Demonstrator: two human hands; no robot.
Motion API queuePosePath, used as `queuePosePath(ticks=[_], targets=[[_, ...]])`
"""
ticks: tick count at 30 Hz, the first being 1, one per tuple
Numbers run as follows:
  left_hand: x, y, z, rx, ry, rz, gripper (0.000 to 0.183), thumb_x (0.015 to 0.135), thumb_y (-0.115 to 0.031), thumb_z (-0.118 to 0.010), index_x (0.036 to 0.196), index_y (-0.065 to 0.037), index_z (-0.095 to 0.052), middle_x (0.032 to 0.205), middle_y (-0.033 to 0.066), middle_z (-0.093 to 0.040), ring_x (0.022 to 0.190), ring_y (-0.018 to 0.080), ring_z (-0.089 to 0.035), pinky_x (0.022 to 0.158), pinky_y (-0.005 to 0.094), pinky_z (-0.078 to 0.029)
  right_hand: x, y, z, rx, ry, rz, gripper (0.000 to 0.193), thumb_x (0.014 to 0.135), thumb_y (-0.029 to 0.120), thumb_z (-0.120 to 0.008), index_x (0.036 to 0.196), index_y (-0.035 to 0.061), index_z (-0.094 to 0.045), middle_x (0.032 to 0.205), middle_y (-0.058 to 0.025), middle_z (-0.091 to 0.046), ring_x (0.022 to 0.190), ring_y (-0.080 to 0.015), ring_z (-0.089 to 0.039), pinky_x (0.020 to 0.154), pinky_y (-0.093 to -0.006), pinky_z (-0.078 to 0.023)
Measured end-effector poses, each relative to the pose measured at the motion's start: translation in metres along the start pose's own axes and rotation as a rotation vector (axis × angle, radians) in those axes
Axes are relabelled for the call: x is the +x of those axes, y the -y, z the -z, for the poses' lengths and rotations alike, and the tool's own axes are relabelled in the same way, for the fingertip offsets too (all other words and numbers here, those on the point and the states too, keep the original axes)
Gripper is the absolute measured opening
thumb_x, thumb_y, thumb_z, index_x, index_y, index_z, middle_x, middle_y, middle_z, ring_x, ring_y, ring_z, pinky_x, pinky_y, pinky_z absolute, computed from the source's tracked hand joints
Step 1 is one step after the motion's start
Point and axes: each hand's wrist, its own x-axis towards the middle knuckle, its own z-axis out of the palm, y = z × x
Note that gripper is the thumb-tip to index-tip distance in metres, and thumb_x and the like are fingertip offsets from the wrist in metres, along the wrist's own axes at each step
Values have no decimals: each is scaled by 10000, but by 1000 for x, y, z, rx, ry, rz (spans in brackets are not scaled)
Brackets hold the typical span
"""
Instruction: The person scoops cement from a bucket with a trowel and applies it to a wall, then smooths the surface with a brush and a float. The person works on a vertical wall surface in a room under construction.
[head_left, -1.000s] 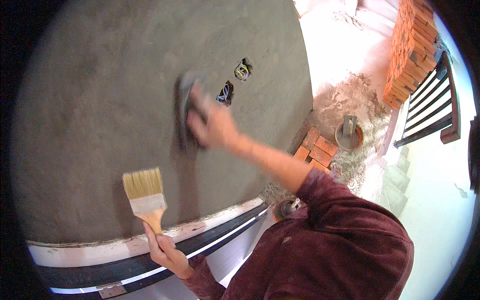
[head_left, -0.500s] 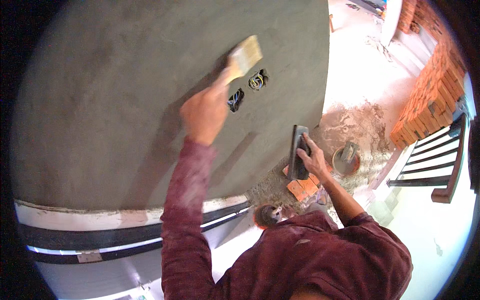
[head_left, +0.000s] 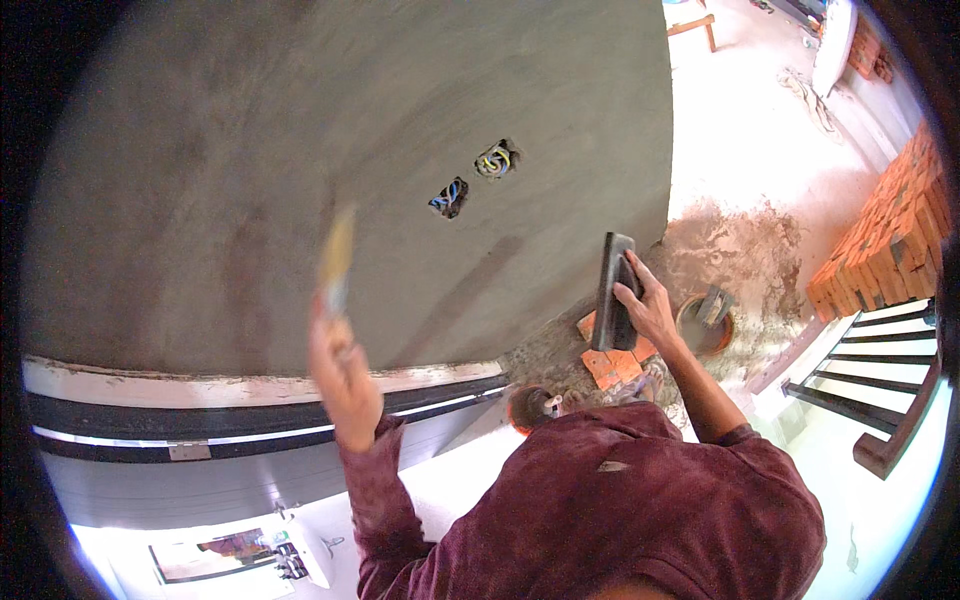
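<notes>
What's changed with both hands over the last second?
The right hand has drawn the black float from beside the wire-filled holes out to the right. The left hand swung the flat paintbrush up near them, then back down leftward. Both tools stayed in hand.

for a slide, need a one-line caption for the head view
Left hand with a brush, right hand with a dark float, before a grey wall with two wire-filled holes.
</notes>
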Motion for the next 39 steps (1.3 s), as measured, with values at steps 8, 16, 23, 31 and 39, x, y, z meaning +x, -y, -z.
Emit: queuePosePath(ticks=[8, 16, 23, 31, 39], targets=[[111, -75, -150, 42, 202, -342, 242, 954, -274, -553, 1016, -40, -546, 831, 188, -644, 782, 391, -636, 638, 479, -474, -2, -6, 4, 245, -9, -42, 623, 869, 163, -635, 1436, 14, -425, 1357, -196, -543, 1203, -225, -552, 1006, -322, -421], [71, 52, -64, 447, 132, -51, 195, 951, -233, -569, 1043, -70, -625, 826, 171, -683, 746, 348, -678, 606, 431, -513, -50, -42, 12, 107, -150, -32, 631, 876, 169, -628, 1442, -7, -411, 1385, -192, -518, 1206, -234, -546, 1012, -336, -416], [-86, 145, 100, 515, -51, 214, 250, 1000, -209, -472, 1004, 14, -583, 835, 244, -632, 776, 464, -598, 644, 474, -459, 30, 104, -33, 34, -412, 429, 625, 910, 201, -620, 1466, 36, -385, 1303, -201, -585, 1136, -251, -598, 955, -346, -459], [-126, 132, 127, -18, -18, 509, 244, 952, -158, -462, 806, 15, -553, 570, 49, -465, 489, 120, -469, 486, 290, -384, 133, 192, -184, 202, -614, 598, 622, 895, 266, -624, 1430, 33, -411, 1178, -225, -646, 1027, -295, -658, 891, -365, -504], [-85, 157, 168, -283, -86, 393, 263, 1010, -178, -447, 939, 48, -561, 566, -27, -421, 444, 19, -308, 409, 192, -218, -29, 133, -326, -248, -58, 869, 516, 910, 294, -600, 1387, 136, -483, 1214, -202, -625, 1063, -352, -637, 908, -432, -512]])
